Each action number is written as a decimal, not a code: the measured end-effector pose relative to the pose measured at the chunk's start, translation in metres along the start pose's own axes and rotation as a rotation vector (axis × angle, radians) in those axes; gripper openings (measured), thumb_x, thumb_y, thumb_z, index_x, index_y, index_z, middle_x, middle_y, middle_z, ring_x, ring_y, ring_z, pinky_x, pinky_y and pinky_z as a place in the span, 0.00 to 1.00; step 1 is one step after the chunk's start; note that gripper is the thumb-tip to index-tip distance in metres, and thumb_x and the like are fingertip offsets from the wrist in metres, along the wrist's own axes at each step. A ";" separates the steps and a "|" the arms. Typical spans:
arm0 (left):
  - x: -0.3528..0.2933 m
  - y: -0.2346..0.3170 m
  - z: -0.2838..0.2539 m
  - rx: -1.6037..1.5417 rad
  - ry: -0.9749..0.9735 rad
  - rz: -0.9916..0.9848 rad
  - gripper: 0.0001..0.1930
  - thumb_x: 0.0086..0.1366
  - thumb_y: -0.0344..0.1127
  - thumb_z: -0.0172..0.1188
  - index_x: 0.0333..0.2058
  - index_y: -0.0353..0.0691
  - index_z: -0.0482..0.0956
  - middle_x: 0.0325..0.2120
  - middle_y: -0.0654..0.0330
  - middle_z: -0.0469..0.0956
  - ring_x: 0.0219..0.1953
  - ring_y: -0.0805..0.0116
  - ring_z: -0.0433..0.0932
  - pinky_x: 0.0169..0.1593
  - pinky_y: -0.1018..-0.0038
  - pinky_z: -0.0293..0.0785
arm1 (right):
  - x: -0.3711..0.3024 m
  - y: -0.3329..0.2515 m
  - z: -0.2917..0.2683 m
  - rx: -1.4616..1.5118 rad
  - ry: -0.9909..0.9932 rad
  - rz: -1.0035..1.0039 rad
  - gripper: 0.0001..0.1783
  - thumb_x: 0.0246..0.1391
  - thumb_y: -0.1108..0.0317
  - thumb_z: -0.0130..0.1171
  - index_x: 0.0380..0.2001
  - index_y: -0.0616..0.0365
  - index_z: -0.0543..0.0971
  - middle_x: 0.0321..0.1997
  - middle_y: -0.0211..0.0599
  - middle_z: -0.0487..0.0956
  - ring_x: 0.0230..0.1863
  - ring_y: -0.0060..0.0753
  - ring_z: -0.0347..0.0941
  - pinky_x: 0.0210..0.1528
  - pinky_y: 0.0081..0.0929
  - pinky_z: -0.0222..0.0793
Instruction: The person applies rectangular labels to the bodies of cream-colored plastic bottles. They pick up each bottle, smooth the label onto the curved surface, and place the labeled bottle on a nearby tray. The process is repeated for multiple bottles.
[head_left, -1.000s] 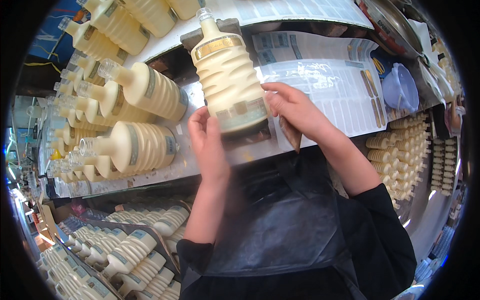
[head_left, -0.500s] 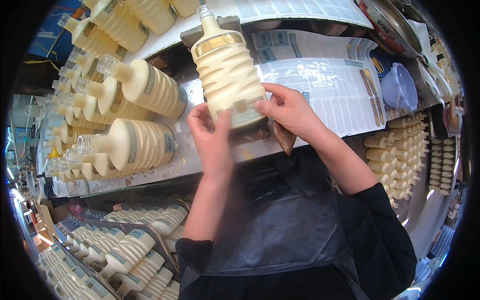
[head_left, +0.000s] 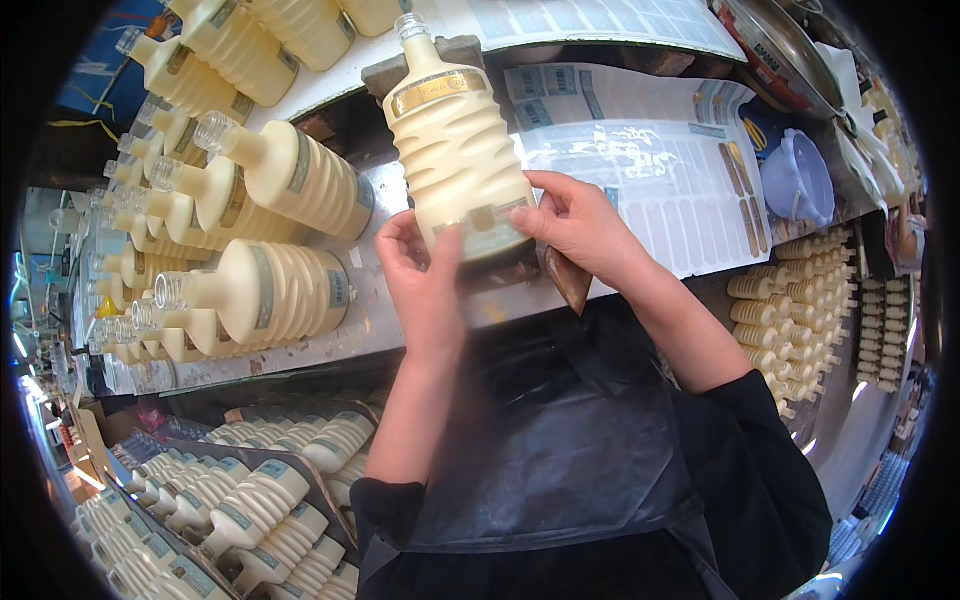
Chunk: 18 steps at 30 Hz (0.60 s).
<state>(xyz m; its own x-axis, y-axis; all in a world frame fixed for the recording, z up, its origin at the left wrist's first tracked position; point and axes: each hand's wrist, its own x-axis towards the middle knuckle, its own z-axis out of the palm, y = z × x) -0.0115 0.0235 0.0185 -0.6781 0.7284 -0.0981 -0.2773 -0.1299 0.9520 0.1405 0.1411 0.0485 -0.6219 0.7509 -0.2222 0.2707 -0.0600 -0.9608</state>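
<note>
Our left hand [head_left: 425, 275] and right hand [head_left: 580, 225] both clamped on the bottle's [head_left: 455, 150] near end, label sheet [head_left: 650, 170] just right.

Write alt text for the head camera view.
Both bare hands, left hand and right hand, press on the lower label of a cream ribbed bottle lying on a workbench. More cream bottles lie to the left, label sheets to the right.
</note>
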 end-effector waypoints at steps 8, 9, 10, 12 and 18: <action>0.001 -0.003 -0.002 -0.001 -0.004 0.014 0.25 0.65 0.33 0.68 0.56 0.37 0.66 0.51 0.60 0.71 0.51 0.73 0.68 0.59 0.72 0.66 | 0.002 0.000 -0.001 -0.059 0.010 0.021 0.30 0.58 0.58 0.68 0.60 0.64 0.77 0.28 0.26 0.77 0.30 0.16 0.70 0.34 0.21 0.68; 0.001 -0.003 -0.002 0.003 -0.003 0.013 0.25 0.66 0.33 0.68 0.56 0.37 0.66 0.51 0.60 0.71 0.51 0.73 0.68 0.58 0.72 0.66 | 0.002 0.000 -0.003 -0.073 0.003 0.035 0.31 0.58 0.57 0.68 0.59 0.65 0.78 0.30 0.31 0.80 0.31 0.19 0.74 0.37 0.24 0.73; 0.000 -0.002 -0.002 -0.016 -0.004 0.020 0.23 0.67 0.32 0.67 0.56 0.37 0.67 0.51 0.60 0.71 0.52 0.73 0.69 0.59 0.72 0.66 | 0.003 0.003 -0.003 0.006 -0.002 0.019 0.30 0.59 0.57 0.68 0.59 0.64 0.77 0.30 0.31 0.80 0.32 0.19 0.74 0.37 0.24 0.73; 0.000 -0.001 -0.002 -0.055 -0.008 0.038 0.20 0.70 0.31 0.64 0.56 0.37 0.68 0.50 0.59 0.72 0.53 0.72 0.70 0.61 0.73 0.66 | 0.006 0.014 -0.001 0.164 -0.010 -0.017 0.29 0.61 0.58 0.66 0.60 0.64 0.77 0.31 0.31 0.80 0.32 0.20 0.74 0.38 0.24 0.73; -0.003 -0.001 -0.004 -0.008 -0.024 0.031 0.21 0.70 0.31 0.64 0.57 0.37 0.67 0.51 0.59 0.72 0.53 0.72 0.70 0.62 0.72 0.66 | -0.004 -0.002 -0.002 -0.023 -0.037 -0.007 0.29 0.66 0.59 0.62 0.65 0.64 0.73 0.32 0.24 0.79 0.33 0.12 0.69 0.38 0.17 0.68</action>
<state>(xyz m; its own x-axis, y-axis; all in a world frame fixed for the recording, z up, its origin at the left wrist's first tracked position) -0.0124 0.0187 0.0168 -0.6702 0.7396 -0.0618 -0.2620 -0.1579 0.9521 0.1437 0.1397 0.0510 -0.6504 0.7264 -0.2219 0.2827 -0.0397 -0.9584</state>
